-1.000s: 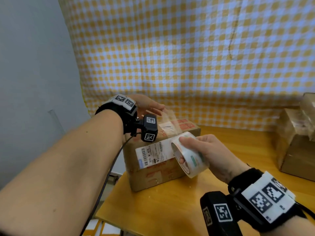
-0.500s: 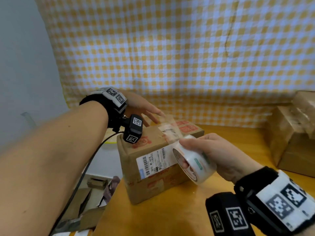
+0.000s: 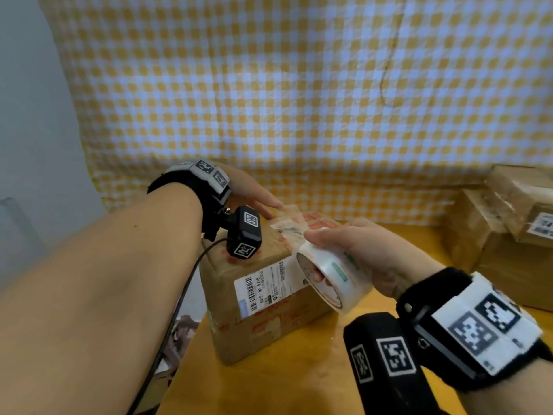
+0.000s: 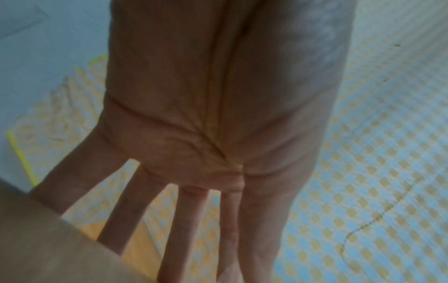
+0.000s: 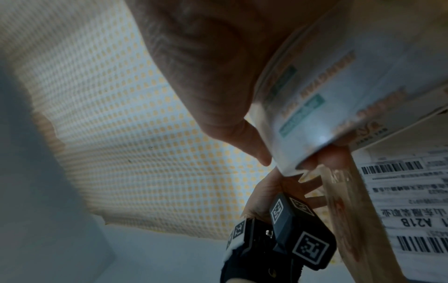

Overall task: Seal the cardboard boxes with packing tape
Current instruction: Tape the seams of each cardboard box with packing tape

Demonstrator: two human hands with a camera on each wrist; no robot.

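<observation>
A brown cardboard box (image 3: pixel 269 324) with a white barcode label stands near the wooden table's left front corner. My right hand (image 3: pixel 368 259) grips a roll of clear packing tape (image 3: pixel 332 277) at the box's near top edge, thumb on the outside and fingers in the core. A short clear strip (image 3: pixel 288 229) runs from the roll across the box top. My left hand (image 3: pixel 257 199) holds the strip's free end at the far side. In the left wrist view the fingers (image 4: pixel 184 220) are straight and spread, the thumb against the index finger. The right wrist view shows the roll (image 5: pixel 339 86) and the label (image 5: pixel 400 210).
More taped cardboard boxes (image 3: pixel 508 235) are stacked at the table's right rear. A yellow checked cloth (image 3: pixel 299 100) hangs right behind the table (image 3: pixel 284 384). The table ends just left of the box, with scraps on the floor (image 3: pixel 182 333) below.
The head view has shifted and come closer. Both hands keep their hold, and the roll has risen slightly toward the box's top edge.
</observation>
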